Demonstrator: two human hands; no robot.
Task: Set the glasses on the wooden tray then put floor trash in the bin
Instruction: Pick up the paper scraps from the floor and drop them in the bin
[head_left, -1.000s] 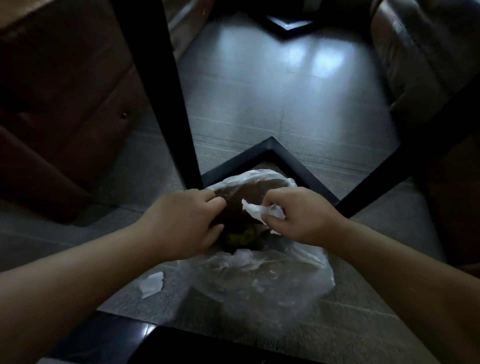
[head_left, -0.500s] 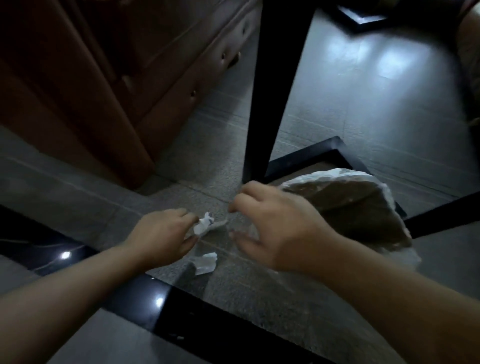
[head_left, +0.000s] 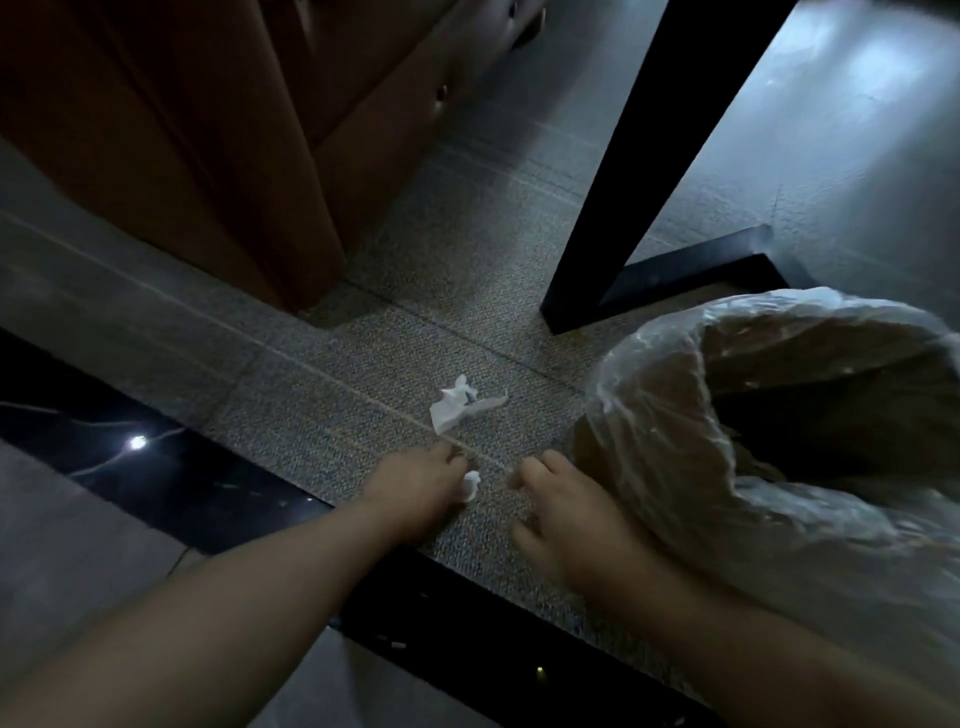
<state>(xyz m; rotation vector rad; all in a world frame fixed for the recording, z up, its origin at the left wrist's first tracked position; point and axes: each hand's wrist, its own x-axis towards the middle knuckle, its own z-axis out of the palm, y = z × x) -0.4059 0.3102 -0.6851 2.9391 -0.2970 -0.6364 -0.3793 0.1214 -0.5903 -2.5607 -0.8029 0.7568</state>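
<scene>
A bin (head_left: 779, 415) lined with a clear plastic bag stands at the right on the grey floor. A crumpled white tissue (head_left: 457, 408) lies on the floor to its left. My left hand (head_left: 415, 493) is down at the floor, its fingers closed on a small white scrap of tissue (head_left: 470, 483). My right hand (head_left: 566, 519) hovers beside the bin's near side, fingers curled apart and holding nothing. The glasses and the wooden tray are out of view.
A black table leg (head_left: 649, 156) and its floor bar (head_left: 691, 270) stand behind the bin. A brown wooden cabinet (head_left: 208, 130) fills the upper left. A glossy black floor strip (head_left: 156, 467) runs diagonally under my arms.
The view has swung left from the bin. My right hand dropped its tissue in the bin and came out bare. My left hand moved to the floor and closed on a small scrap.
</scene>
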